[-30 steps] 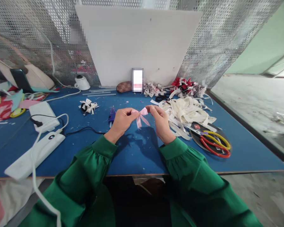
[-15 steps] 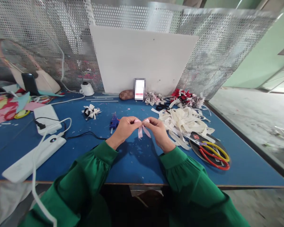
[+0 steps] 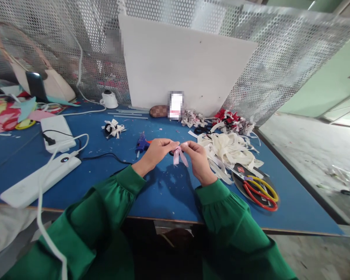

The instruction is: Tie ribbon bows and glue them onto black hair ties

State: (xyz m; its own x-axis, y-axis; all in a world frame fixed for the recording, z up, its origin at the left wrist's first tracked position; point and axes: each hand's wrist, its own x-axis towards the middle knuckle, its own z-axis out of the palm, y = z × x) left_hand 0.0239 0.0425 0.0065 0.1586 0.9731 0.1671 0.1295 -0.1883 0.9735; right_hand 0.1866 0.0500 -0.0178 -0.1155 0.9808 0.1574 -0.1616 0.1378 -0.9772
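Observation:
A pink ribbon (image 3: 176,156) hangs in two tails between my hands, above the blue table. My left hand (image 3: 157,152) pinches it from the left, fingers closed. From the right, my right hand (image 3: 197,158) grips it between thumb and fingers. Something dark shows just behind the ribbon; I cannot make out what it is. A blue glue gun (image 3: 141,143) lies beside my left hand. Right of my right hand is a heap of cream ribbon strips (image 3: 229,149).
Scissors with red and yellow handles (image 3: 262,190) lie at the right. A white power strip (image 3: 41,181) and its cables occupy the left. At the back are a lit phone (image 3: 175,105), a red and white bow pile (image 3: 231,121) and a small white bow cluster (image 3: 113,128).
The view has tilted and shifted slightly. Both hands have risen a little with the ribbon, whose knot is now near a dark object. The grip of both hands persists.

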